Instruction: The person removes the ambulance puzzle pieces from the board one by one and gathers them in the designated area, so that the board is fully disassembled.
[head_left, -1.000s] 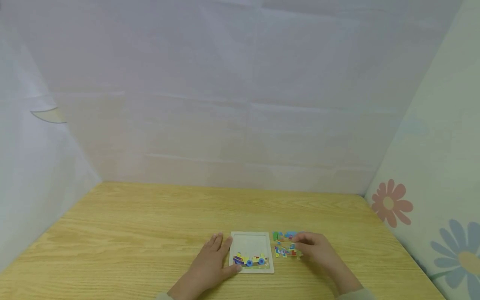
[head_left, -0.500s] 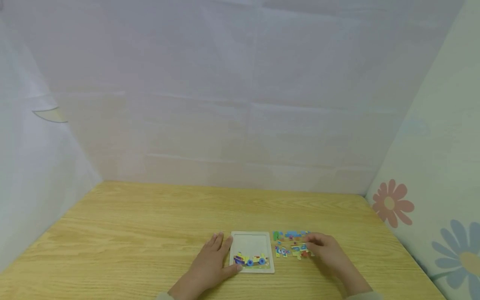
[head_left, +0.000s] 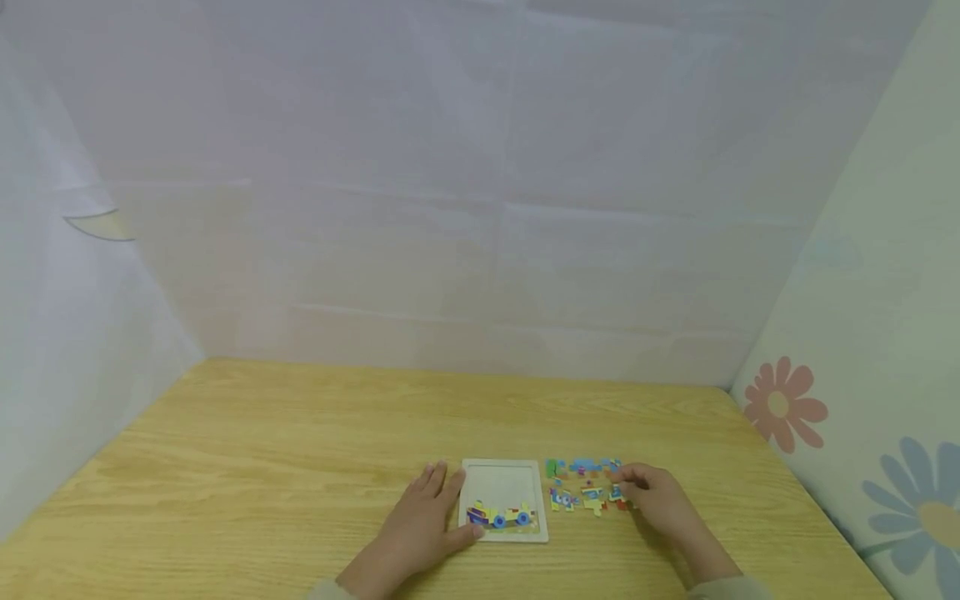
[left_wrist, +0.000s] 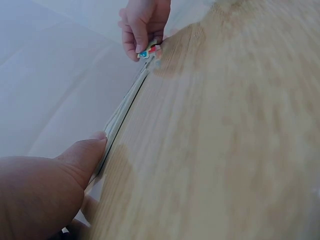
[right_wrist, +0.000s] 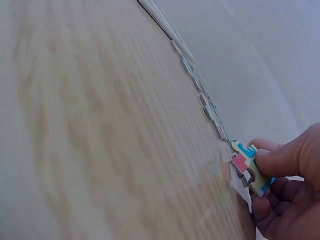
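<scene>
My left hand [head_left: 423, 521] lies flat at the left side of a square puzzle tray [head_left: 543, 533], its thumb [left_wrist: 87, 150] resting on the near left corner. Joined pieces along the tray's near side show a yellow vehicle with blue wheels [head_left: 499, 521]. To the right of the tray, my right hand [head_left: 660, 500] pinches a puzzle piece [right_wrist: 242, 161] with red, blue and cream on it, between thumb and fingers. That piece is tilted up in the right wrist view. Loose puzzle pieces [head_left: 562, 500] lie between the right hand and the tray.
The wooden table [head_left: 300, 450] stretches out on all sides of the tray. Pale cloth [head_left: 480, 250] hangs behind it, and a flower-printed panel [head_left: 862, 333] stands at the right. More loose blue and green pieces [head_left: 585, 464] lie along the far side of the group.
My right hand has moved rightward with a piece at its fingertips, uncovering more of the loose pieces. The left hand and the tray have stayed in place.
</scene>
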